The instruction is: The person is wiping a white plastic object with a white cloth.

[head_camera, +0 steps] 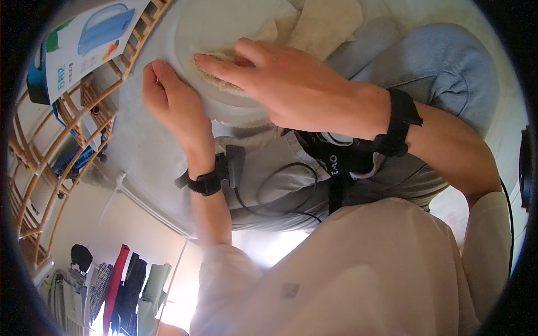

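Note:
A pale, translucent round cover (227,21) with a scalloped lower edge lies above my lap, in front of me. Around its left side the fingers of my left hand (176,101) are curled, thumb against forefinger; the part of the rim inside the grip is hidden. On the cover's face, my right hand (277,80) presses a beige fleecy cloth (222,84), its fingers bent over it. More beige cloth (325,27) spreads beyond my right hand toward my denim-clad knee (445,75). Both wrists wear black straps.
A rattan rack (80,122) stands at left, with a box (92,46) picturing a blue jug at its top. Folded fabrics (113,285) hang at lower left. A black cable (256,193) loops over my lap from the left wrist device (235,164).

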### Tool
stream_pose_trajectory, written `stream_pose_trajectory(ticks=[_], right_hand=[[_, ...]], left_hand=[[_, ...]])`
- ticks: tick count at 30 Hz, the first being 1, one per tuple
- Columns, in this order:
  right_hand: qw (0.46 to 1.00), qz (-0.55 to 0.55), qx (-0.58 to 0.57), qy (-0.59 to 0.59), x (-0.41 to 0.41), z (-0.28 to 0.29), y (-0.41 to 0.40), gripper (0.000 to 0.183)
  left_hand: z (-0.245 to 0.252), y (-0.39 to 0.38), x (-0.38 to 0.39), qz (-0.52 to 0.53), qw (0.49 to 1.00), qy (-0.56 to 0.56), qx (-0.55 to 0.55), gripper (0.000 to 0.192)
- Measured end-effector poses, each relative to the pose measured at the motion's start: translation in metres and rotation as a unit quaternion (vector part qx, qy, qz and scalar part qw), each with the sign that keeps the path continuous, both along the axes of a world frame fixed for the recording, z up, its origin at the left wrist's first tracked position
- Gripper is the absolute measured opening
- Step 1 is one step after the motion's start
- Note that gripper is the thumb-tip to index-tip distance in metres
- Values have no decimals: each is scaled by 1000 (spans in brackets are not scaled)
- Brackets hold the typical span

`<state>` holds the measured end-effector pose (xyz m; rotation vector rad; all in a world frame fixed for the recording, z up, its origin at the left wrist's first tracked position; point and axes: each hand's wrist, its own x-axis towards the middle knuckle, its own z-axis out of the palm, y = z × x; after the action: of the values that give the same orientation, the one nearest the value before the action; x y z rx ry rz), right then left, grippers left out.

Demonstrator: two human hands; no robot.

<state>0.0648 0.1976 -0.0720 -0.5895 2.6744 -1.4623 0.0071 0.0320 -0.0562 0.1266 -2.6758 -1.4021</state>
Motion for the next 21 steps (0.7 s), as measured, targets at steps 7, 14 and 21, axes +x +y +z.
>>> stream_pose_trajectory(ticks=[7, 14, 21], right_hand=[[983, 183, 4, -20, 13, 3, 7, 52], [996, 83, 18, -8, 15, 3, 1, 50], [996, 37, 66, -37, 15, 0, -2, 51]], left_hand=[[-4, -25, -8, 99, 993, -55, 46, 29], [-7, -15, -10, 71, 994, -40, 78, 28], [9, -8, -13, 142, 980, -56, 126, 26]])
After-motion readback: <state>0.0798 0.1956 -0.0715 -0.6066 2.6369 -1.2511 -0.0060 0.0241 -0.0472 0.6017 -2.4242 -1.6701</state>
